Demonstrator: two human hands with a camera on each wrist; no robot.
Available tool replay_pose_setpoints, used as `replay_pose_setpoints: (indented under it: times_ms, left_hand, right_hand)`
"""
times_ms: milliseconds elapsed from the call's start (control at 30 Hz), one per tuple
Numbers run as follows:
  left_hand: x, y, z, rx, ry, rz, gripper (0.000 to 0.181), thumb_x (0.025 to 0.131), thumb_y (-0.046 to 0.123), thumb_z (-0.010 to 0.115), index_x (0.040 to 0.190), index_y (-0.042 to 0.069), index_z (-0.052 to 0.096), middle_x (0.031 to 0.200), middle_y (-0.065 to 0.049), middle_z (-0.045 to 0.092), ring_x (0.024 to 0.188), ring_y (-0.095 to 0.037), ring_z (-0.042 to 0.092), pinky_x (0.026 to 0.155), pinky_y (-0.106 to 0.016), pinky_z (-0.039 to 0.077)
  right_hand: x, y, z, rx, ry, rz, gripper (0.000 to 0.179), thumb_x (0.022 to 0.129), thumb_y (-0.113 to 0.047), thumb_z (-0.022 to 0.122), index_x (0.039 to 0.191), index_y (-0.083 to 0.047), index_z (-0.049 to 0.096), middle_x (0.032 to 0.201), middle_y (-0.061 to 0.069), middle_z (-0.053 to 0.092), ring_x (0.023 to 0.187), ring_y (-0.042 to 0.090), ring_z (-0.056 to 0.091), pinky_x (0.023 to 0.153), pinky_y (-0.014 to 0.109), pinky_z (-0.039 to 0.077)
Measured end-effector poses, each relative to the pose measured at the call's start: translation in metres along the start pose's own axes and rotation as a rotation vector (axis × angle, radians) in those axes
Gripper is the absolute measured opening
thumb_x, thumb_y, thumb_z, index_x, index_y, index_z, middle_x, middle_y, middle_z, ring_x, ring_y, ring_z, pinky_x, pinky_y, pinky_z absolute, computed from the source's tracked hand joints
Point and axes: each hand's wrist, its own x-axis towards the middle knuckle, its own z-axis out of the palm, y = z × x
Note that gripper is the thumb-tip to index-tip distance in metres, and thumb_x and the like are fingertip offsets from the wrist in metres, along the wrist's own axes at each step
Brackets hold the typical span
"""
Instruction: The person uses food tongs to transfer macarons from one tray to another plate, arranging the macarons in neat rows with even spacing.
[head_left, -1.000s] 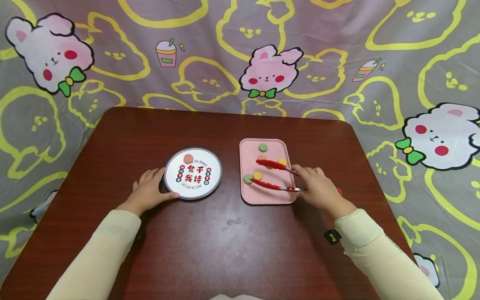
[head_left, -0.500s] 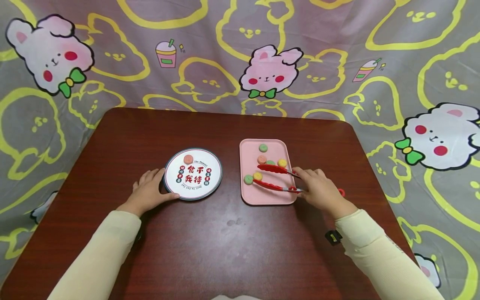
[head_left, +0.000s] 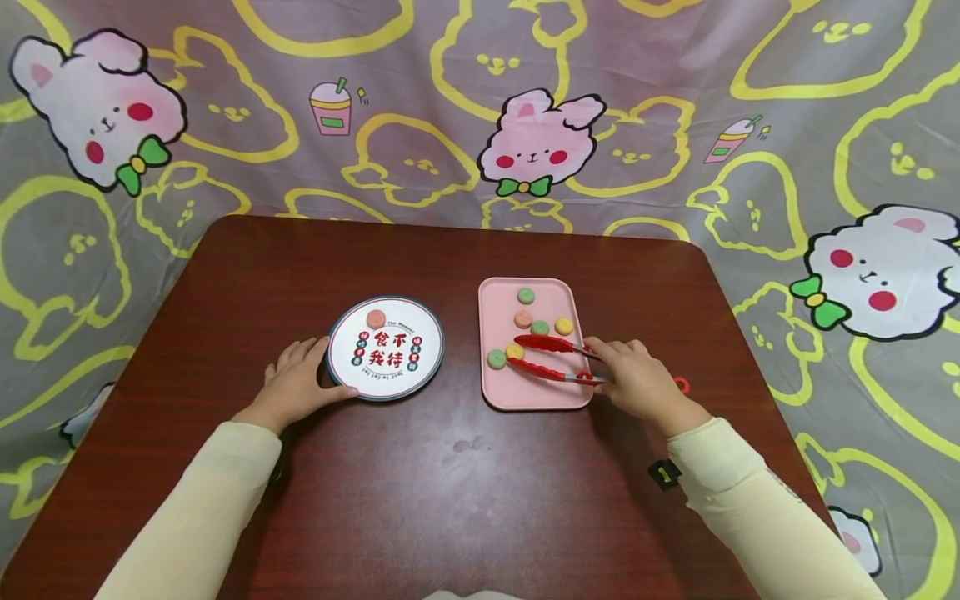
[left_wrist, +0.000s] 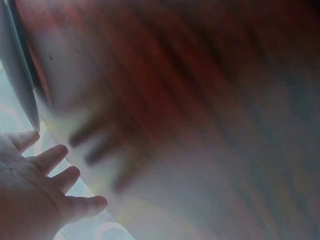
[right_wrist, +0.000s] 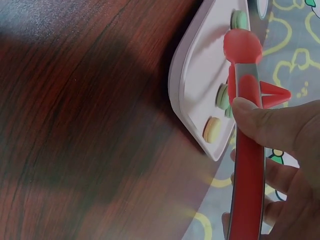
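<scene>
My right hand (head_left: 637, 377) holds red-tipped metal tongs (head_left: 547, 372), with the thumb (right_wrist: 250, 117) pressed along one arm of them. The tongs stand spread low over a pink tray (head_left: 525, 397), their tips right at a yellow macaron (head_left: 513, 352). Beside that one sits a green macaron (head_left: 497, 359). Farther back on the tray are another yellow macaron (head_left: 564, 326), an orange one (head_left: 522, 318) and two more green ones. My left hand (head_left: 291, 382) rests at the left rim of a round white plate (head_left: 432, 357), fingers (left_wrist: 52, 159) extended. A pinkish-orange macaron (head_left: 376, 318) lies on the plate.
Plate and tray stand apart on a dark reddish-brown wooden table (head_left: 465, 500). Behind the table hangs a cloth (head_left: 420, 100) printed with rabbits and yellow outlines. A small black object (head_left: 664, 474) shows beneath the right wrist.
The tongs have shifted slightly toward me and narrowed a little, uncovering the orange and green macarons at the tray's middle. My left hand and the plate stay in place.
</scene>
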Motion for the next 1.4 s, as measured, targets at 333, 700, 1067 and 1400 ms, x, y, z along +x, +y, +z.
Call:
replay_pose_setpoints:
  times_ms: [333,700,1067,1400]
  left_hand:
    - [0.0012,-0.0023,0.0009,0.005,0.003,0.003,0.112,0.073,0.068,0.07,0.15,0.002,0.024,0.149,-0.032,0.024,0.138,-0.054,0.01,0.1,-0.076,0.01]
    - [0.0016,-0.0041,0.0015,0.006,0.007,0.006,0.112,0.073,0.069,0.069,0.151,0.002,0.024,0.149,-0.033,0.023,0.138,-0.054,0.01,0.099,-0.077,0.01]
    - [0.0016,-0.0042,0.0008,-0.003,0.002,0.004,0.112,0.073,0.068,0.069,0.151,0.002,0.023,0.149,-0.033,0.022,0.138,-0.054,0.01,0.099,-0.076,0.01]
    - [0.002,-0.0048,0.003,-0.017,0.014,-0.005,0.112,0.071,0.067,0.071,0.15,0.003,0.025,0.15,-0.032,0.023,0.138,-0.053,0.01,0.099,-0.076,0.012]
  right_hand:
    - [0.0002,0.0002,0.0007,-0.011,-0.004,0.0,0.065,0.074,-0.01,0.079,0.134,-0.008,0.054,0.117,0.019,0.064,0.099,0.039,0.054,0.075,0.055,0.05]
    - [0.0018,-0.0014,-0.0016,-0.025,-0.023,0.009,0.066,0.075,-0.012,0.081,0.135,-0.007,0.053,0.119,0.019,0.064,0.101,0.039,0.054,0.076,0.055,0.05]
    - [0.0009,-0.0036,-0.0022,-0.039,-0.008,0.008,0.062,0.075,-0.007,0.076,0.133,-0.008,0.054,0.117,0.019,0.064,0.099,0.04,0.054,0.073,0.057,0.05]
    - [-0.0054,-0.0025,0.0027,0.003,0.021,0.027,0.06,0.076,-0.006,0.076,0.131,-0.01,0.054,0.117,0.019,0.064,0.098,0.04,0.053,0.071,0.058,0.05]
